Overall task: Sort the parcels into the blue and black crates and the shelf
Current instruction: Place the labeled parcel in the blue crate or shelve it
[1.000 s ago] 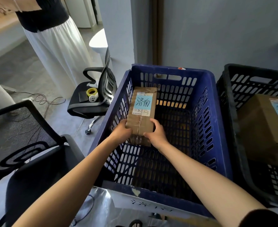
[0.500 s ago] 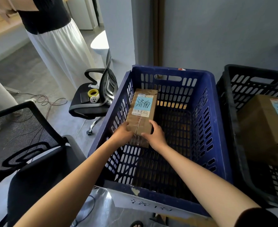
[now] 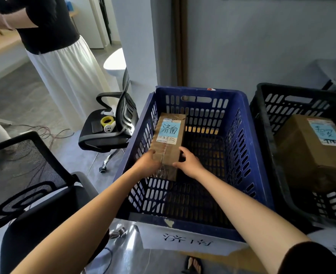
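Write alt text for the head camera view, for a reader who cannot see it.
Two bare hands, left hand and right hand, hold a long brown cardboard parcel with a light blue handwritten label inside a dark blue slatted plastic crate, against its left wall. To the right, a black slatted plastic crate holds a larger brown cardboard box.

Yellow tape roll (image 3: 107, 121) on office chair (image 3: 105, 133); second person (image 3: 50, 36) standing behind.

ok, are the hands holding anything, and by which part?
Both hands, left and right, grip the long brown cardboard parcel with a blue label by its near end, one per side.
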